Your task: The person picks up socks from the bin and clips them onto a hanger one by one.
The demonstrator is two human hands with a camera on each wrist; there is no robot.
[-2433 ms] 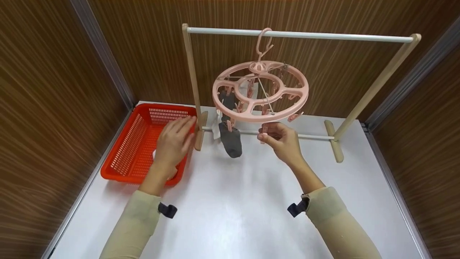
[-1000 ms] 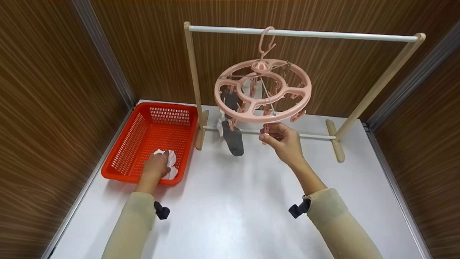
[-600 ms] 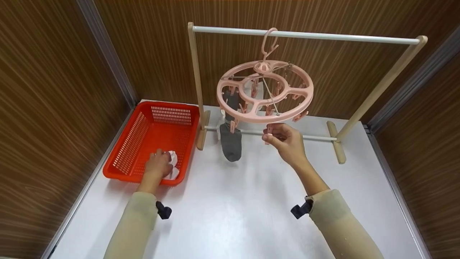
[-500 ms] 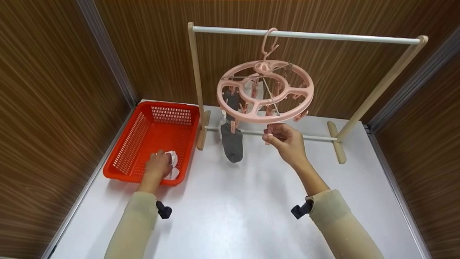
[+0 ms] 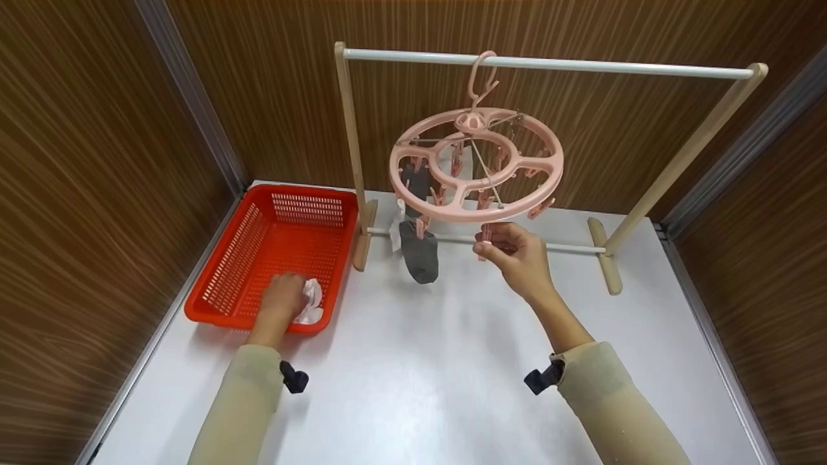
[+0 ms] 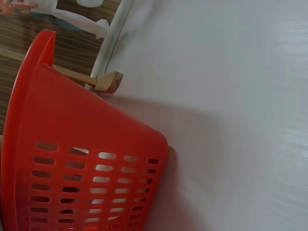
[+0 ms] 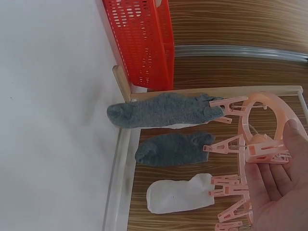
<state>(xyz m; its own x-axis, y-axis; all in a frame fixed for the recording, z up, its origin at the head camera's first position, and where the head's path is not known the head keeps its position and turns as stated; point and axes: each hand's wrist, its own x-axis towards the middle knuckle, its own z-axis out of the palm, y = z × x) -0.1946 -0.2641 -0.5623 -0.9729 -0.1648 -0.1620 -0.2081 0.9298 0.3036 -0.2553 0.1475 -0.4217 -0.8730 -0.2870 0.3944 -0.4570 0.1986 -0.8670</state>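
Note:
My left hand [image 5: 283, 302] is down inside the red basket [image 5: 239, 255], fingers curled at a bunched white sock [image 5: 310, 311]; its fingertips are hidden from above. The left wrist view shows mostly the basket's outer wall [image 6: 86, 125]. My right hand [image 5: 520, 261] pinches a pink clothespin [image 5: 484, 248] between thumb and fingers, under the front rim of a round pink drying hanger [image 5: 465, 210]. In the right wrist view, a long grey sock [image 7: 166, 110], another grey sock [image 7: 173, 149] and a white sock [image 7: 180, 195] hang from other clothespins.
The hanger hooks over the white bar [image 5: 601, 64] of a wooden-legged rack [image 5: 685, 152]. The rack's left foot [image 5: 363, 242] stands close beside the basket. Wood-grain panels [image 5: 84, 194] enclose the white table [image 5: 413, 387] at the back and sides.
My left hand has gone from above the basket's right rim down to the white sock, which has shifted shape slightly. My right hand keeps its pinch on the clothespin; the hanging grey sock sways.

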